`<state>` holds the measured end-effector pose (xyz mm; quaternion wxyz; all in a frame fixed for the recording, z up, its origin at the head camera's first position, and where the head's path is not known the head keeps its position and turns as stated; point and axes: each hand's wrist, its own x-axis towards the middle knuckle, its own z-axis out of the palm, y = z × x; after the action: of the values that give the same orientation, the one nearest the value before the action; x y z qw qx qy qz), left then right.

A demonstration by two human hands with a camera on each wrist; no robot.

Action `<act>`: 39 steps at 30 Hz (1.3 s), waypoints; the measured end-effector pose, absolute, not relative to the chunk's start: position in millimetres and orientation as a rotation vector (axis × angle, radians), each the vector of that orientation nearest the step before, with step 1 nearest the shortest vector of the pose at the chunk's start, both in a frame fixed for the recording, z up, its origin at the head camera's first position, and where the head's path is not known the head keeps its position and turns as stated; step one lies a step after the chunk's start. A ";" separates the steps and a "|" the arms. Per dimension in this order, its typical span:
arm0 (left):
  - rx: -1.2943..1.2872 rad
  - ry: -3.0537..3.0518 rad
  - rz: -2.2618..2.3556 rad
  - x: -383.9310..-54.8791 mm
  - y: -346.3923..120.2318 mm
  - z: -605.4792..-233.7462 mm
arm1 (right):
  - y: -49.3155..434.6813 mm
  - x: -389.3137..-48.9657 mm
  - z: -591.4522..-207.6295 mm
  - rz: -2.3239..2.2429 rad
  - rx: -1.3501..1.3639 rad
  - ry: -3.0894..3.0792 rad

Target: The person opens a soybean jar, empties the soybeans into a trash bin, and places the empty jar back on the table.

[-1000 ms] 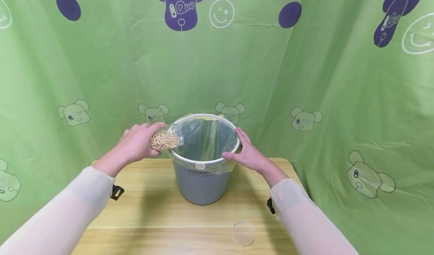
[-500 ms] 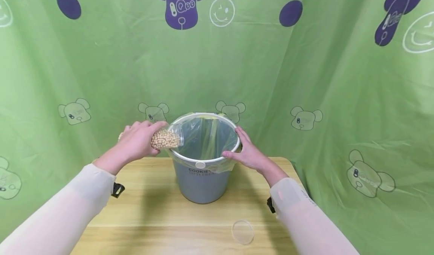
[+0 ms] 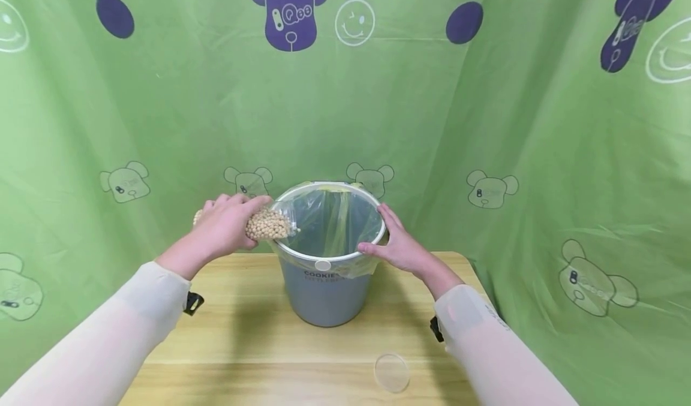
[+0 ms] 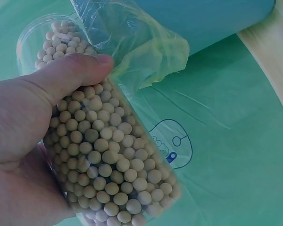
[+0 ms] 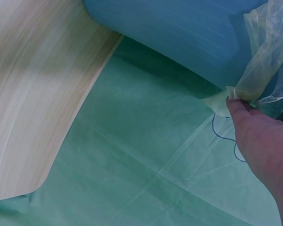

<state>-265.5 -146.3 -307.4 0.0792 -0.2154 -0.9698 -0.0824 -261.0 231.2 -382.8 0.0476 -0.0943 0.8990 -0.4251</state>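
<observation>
My left hand (image 3: 224, 226) grips a clear plastic jar (image 4: 99, 141) filled with small round beige balls (image 3: 267, 223). The jar lies tilted nearly sideways, its open mouth over the left rim of a grey-blue trash can (image 3: 324, 301). A few balls are at the mouth. A clear, yellow-tinged liner bag (image 3: 337, 220) lines the can and folds over its white rim. My right hand (image 3: 399, 247) holds the can's right rim, thumb towards the front and fingers farther back, over the folded liner. In the right wrist view, its fingertips touch the liner; part of the hand is cut off.
The can stands on a light wooden table (image 3: 259, 340). A round clear lid (image 3: 391, 373) lies near the table's front, right of the can. A green printed curtain (image 3: 410, 106) hangs behind and beside the table.
Balls in the jar have shifted towards its mouth, and a few now reach the opening. The whole scene has moved slightly right in view. My right hand keeps its place on the rim.
</observation>
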 end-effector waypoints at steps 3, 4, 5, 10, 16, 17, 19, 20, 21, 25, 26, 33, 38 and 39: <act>-0.652 -2.899 -0.216 -265.9 -145.2 -306.1 | 232.0 -261.8 -382.5 -1.297 -0.288 2.741; -0.655 -2.899 -0.205 -266.1 -144.7 -305.7 | 232.3 -262.0 -382.5 -1.297 -0.286 2.739; -0.657 -2.898 -0.194 -266.2 -144.3 -305.4 | 232.5 -262.4 -382.6 -1.300 -0.286 2.738; -0.654 -2.899 -0.166 -266.2 -143.3 -304.7 | 232.5 -263.2 -383.4 -1.303 -0.289 2.731; -0.655 -2.893 -0.158 -265.1 -143.2 -304.0 | 231.3 -263.2 -383.2 -1.314 -0.290 2.724; -0.658 -2.892 -0.156 -264.9 -143.1 -303.8 | 231.5 -263.0 -383.1 -1.315 -0.290 2.724; -0.664 -2.888 -0.156 -264.7 -142.4 -303.2 | 231.8 -262.8 -382.8 -1.315 -0.285 2.726; -0.665 -2.886 -0.154 -264.7 -142.0 -303.0 | 232.0 -262.6 -382.5 -1.315 -0.286 2.728; -0.667 -2.884 -0.152 -264.7 -141.6 -302.8 | 232.2 -262.4 -382.1 -1.310 -0.286 2.732; -0.664 -2.878 -0.141 -264.6 -140.4 -302.1 | 232.5 -261.7 -379.7 -1.295 -0.286 2.743; -0.664 -2.877 -0.138 -264.4 -140.2 -302.0 | 232.5 -261.7 -379.2 -1.291 -0.288 2.744; -0.670 -2.872 -0.128 -262.9 -139.0 -301.5 | 232.2 -262.6 -380.5 -1.282 -0.287 2.744; -0.666 -2.877 -0.123 -262.5 -138.6 -302.1 | 231.8 -262.8 -382.9 -1.303 -0.282 2.733; -0.665 -2.879 -0.123 -262.5 -138.6 -302.4 | 231.8 -262.7 -383.3 -1.303 -0.285 2.733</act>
<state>-262.5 -138.6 -302.4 0.0921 -0.2241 -0.9693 -0.0414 -262.7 231.8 -383.3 0.0505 -0.0937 0.8975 -0.4279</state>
